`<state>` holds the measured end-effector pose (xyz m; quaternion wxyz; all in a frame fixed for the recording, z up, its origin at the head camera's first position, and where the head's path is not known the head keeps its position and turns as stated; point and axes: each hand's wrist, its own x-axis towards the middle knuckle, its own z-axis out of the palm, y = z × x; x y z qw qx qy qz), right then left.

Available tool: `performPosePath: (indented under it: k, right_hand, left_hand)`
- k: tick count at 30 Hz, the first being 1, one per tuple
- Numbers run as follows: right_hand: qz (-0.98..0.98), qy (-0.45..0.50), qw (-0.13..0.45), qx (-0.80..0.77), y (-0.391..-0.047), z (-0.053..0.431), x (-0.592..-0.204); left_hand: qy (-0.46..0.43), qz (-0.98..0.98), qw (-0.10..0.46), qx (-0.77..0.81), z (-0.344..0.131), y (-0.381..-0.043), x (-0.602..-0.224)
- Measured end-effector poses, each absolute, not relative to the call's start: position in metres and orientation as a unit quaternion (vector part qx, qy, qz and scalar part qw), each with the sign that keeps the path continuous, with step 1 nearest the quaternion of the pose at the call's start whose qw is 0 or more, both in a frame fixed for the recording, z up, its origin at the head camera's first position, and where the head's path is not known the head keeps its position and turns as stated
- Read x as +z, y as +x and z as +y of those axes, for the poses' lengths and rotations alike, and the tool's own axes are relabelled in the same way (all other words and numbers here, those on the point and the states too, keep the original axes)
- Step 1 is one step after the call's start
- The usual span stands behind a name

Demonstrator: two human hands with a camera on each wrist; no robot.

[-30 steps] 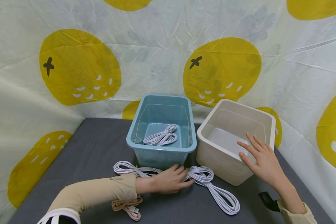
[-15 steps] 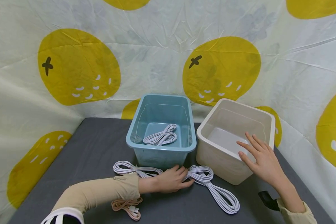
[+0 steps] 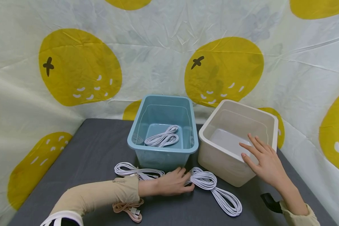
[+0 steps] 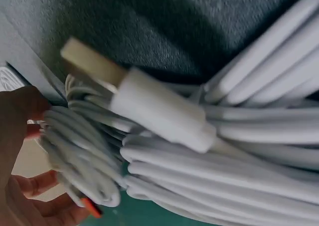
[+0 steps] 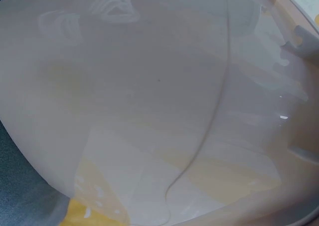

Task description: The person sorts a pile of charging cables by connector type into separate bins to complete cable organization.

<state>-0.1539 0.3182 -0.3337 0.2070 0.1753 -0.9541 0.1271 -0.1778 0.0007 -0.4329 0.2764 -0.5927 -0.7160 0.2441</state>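
Note:
In the head view my left hand lies before the blue bin, over the right end of a coiled white USB cable. In the left wrist view its thumb and curled fingers hold a white coil from both sides; a USB plug shows close to the camera. Just right of those fingers lies a second white cable bundle, tied near one end. My right hand has its fingers spread over the front right of the cream bin, holding nothing.
The blue bin has a white cable bundle inside. A peach-coloured USB cable lies below the left forearm. A black strap is by the right wrist. A patterned cloth hangs behind the dark table.
My left fingers have drawn slightly in and down on the cable. The tied bundle beside them has shifted a little, its near loop now farther right. The right hand has stayed put.

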Motion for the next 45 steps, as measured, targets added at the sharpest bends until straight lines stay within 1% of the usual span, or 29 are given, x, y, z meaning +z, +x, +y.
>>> performPosePath:
  k: [10,19,30,37,45]
  right_hand:
    - [-0.954,0.175,0.205,0.129,-0.154,0.320,-0.335]
    - [-0.956,0.169,0.200,0.128,-0.154,0.320,-0.335]
    - [-0.956,0.168,0.201,0.133,-0.154,0.319,-0.334]
    - [-0.955,0.168,0.200,0.137,-0.153,0.320,-0.335]
    - [-0.955,0.171,0.204,0.135,-0.154,0.319,-0.334]
  left_hand:
    - [-0.587,-0.727,0.260,0.244,-0.004,-0.167,-0.426]
    - [-0.585,-0.736,0.267,0.212,-0.008,-0.163,-0.414]
    - [-0.553,-0.749,0.291,0.220,-0.016,-0.159,-0.409]
    - [-0.553,-0.741,0.325,0.198,-0.021,-0.161,-0.402]
    - [-0.554,-0.742,0.332,0.179,-0.029,-0.161,-0.396]
